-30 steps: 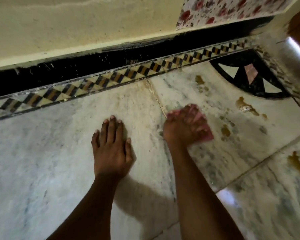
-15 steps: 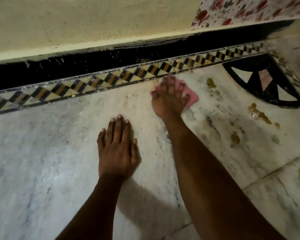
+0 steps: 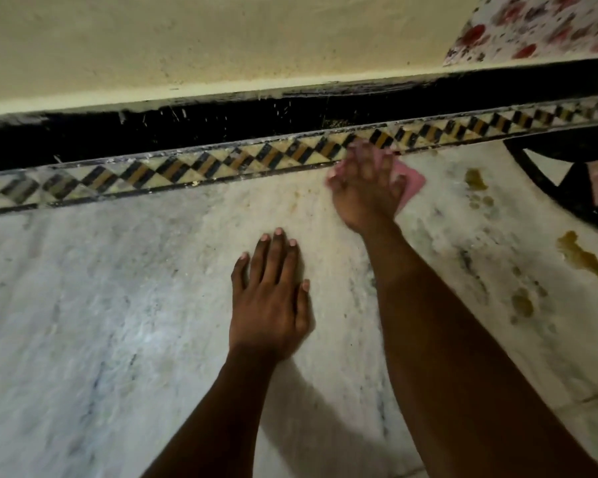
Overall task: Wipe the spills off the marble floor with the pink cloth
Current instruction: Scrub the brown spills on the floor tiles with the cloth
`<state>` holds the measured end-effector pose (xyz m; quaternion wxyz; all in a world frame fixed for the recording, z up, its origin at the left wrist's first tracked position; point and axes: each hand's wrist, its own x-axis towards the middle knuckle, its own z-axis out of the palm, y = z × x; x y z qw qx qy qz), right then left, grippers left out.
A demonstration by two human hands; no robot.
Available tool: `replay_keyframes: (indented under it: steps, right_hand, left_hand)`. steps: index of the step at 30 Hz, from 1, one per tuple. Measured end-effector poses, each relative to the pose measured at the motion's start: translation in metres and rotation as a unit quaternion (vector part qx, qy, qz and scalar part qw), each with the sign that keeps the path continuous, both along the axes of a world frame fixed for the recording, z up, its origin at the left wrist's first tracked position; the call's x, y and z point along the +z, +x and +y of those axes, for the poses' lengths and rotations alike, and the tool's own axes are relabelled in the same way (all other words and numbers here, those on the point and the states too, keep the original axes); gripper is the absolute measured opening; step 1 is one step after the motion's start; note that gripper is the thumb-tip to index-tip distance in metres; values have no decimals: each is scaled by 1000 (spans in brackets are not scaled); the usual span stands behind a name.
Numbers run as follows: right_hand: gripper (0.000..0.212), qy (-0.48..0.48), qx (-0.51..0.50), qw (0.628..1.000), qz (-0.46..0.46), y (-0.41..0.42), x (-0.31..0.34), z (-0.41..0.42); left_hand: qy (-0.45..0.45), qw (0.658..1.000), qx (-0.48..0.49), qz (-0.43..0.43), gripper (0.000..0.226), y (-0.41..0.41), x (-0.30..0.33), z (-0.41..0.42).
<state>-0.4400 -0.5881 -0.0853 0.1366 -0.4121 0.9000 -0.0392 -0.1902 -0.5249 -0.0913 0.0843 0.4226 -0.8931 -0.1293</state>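
The patterned border (image 3: pixel 221 167) of dark and yellow diamonds runs across the marble floor (image 3: pixel 101 305) from the left edge upward to the right, with a black skirting (image 3: pixel 152 132) and a pale wall (image 3: pixel 187 46) beyond it. Well below the border, toward the middle, the left hand (image 3: pixel 270 305) lies flat on the marble, fingers straight and close together, holding nothing. To its right and right up against the border, the right hand (image 3: pixel 365 191) presses down on the pink cloth (image 3: pixel 411 182); the fingers look spread and fairly straight over it, though they are blurred, and their tips reach the border's lower edge. The cloth sticks out from under the hand on its right side. Further right, below the border, yellow-brown spills (image 3: pixel 582 255) and smaller spots lie on the marble, apart from the cloth. A black curved inlay (image 3: pixel 549 188) sits at the far right, and a floral fabric (image 3: pixel 532 25) shows above the border in the top right corner.
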Motion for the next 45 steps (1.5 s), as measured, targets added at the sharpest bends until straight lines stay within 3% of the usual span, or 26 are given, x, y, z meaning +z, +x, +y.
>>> replay_keyframes:
  steps: [3,5,8,10,12,15,17,19,22,27,30,34,37,41,43,45]
  right_hand:
    - [69,-31,177,983,41,43,2,61]
    - [66,-60,206,975,58,51,1,123]
    - [65,-26,75,995,60,21,3,141]
    - [67,-13,-40,999,35,-3,4,94]
    - [71,-12,-65,998,1,-20,5,38]
    - [70,1,46,999,-6,-7,6,10]
    - [68,-14,161,987,16,19,5,50]
    - [67,-39,211,976,45,33,0,114]
    - [65,-18,137,989,51,13,1,166]
    - [65,5,5,1000,4,-42,3,77]
    - [68,0,80,997,4,-12,2,59]
    - [65,-41,233,969,70,47,-1,161]
    - [60,-14,119,991,59,24,0,210]
    - [76,-6,-128,992,1,-12,2,141]
    - [78,2,-132,990,-44,-2,2,105]
    - [77,1,-39,998,-46,28,6,103]
  left_hand:
    - [-4,1000,1,1,67,-1,4,1]
    - [-3,1000,0,-5,68,-1,5,0]
    - [8,1000,-1,-9,69,1,4,0]
    - [11,1000,-3,-9,69,0,2,0]
    - [9,1000,-4,-7,69,0,0,1]
    - [11,1000,-6,-17,69,-1,1,-2]
    - [12,1000,-2,-19,70,-2,5,-1]
    - [12,1000,-4,-21,70,-3,8,0]
    - [6,1000,-6,-24,70,0,6,-1]
    - [7,1000,-4,-17,70,-2,3,1]
    - [6,1000,-3,-17,70,-3,4,0]
    - [-2,1000,-7,-19,69,-2,6,0]
    - [-7,1000,-4,-17,69,-2,4,0]
    - [-10,1000,-3,-21,70,-2,4,0]
    - [4,1000,-3,-19,71,-2,7,2]
    - [6,1000,-1,-21,71,-1,8,2]
